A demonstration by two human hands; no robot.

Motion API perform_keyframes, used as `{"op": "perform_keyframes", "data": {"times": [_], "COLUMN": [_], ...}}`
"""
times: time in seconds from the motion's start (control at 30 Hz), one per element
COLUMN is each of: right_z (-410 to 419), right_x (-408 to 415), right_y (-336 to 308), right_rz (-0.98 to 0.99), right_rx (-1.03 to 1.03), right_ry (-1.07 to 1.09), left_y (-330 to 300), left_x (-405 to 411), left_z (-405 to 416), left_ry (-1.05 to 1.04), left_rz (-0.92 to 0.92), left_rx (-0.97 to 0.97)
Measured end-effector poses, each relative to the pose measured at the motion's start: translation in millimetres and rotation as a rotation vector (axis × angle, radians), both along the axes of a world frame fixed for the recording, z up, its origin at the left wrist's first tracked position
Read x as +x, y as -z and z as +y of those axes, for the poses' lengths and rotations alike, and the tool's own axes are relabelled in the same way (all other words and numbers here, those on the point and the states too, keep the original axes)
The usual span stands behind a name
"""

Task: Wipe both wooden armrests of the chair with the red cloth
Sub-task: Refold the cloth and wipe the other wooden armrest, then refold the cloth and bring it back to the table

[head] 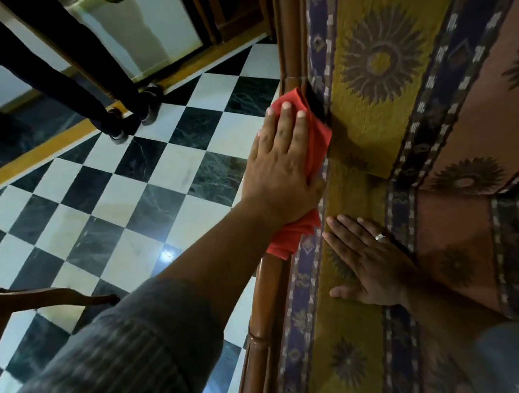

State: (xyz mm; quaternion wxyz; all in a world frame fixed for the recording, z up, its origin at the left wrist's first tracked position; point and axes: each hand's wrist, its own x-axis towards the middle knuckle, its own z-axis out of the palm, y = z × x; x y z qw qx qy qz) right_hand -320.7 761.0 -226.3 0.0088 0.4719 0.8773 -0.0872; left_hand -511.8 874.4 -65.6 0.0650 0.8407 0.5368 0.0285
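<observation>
The red cloth (318, 133) lies draped over the chair's wooden armrest (266, 309), which runs from bottom centre up to the top of the view. My left hand (283, 165) presses flat on the cloth, fingers spread and pointing away from me, covering the armrest's middle stretch. My right hand (366, 262), with a ring on one finger, rests flat with fingers apart on the patterned yellow seat cushion (380, 115) just right of the armrest, holding nothing. Part of the cloth hangs below my left wrist (288, 241).
A black-and-white checkered tile floor (124, 193) spreads to the left. Another person's dark-trousered legs and shoes (130, 120) stand at the upper left by a white cabinet (146, 26). A second wooden chair's arm (39, 296) reaches in at the lower left.
</observation>
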Motion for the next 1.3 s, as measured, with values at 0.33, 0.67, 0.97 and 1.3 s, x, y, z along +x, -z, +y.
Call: {"op": "perform_keyframes", "data": {"times": [0.33, 0.67, 0.97, 1.3], "right_z": [-13.0, -116.5, -139.1, -204.4], "right_x": [-10.1, -132.6, -161.9, -61.9], "right_y": [-5.2, -134.2, -157.8, -174.4], "right_rz": [0.032, 1.210, 1.248, 1.333], "right_rx": [-0.109, -0.533, -0.634, -0.271], "right_ry": [0.111, 0.995, 1.338, 1.366], "left_y": [5.5, 2.2, -12.3, -40.6], "left_x": [-39.6, -93.3, -101.5, 4.1], "left_z": [-128.2, -231.2, -232.8, -279.1], "left_ry": [0.032, -0.160, -0.630, -0.586], "left_rz": [-0.019, -0.382, -0.616, -0.944], "left_rx": [-0.078, -0.311, -0.388, -0.596]}}
